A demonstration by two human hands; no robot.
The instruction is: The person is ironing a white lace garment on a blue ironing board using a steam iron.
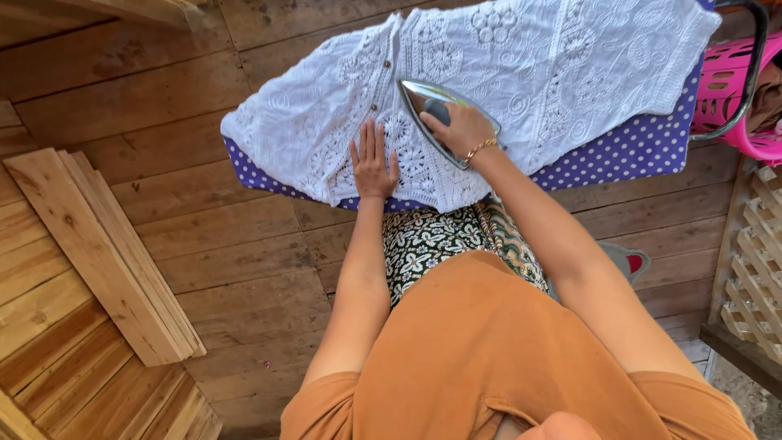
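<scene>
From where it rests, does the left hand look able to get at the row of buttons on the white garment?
Probably yes: the left hand lies flat on the white lace garment, the buttons are just beyond its fingertips, and nothing lies between.

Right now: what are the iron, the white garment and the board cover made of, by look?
Iron: polished metal body, mirror-like glare; dark handle, probably plastic, under the right hand.
White garment: openwork lace or crochet, likely cotton; left hand flat on it.
Board cover: matte woven cloth, purple with white dots.

The iron's handle (437, 110) hides under the right hand (461, 128); the pink basket (737, 94) is cut off.
</scene>
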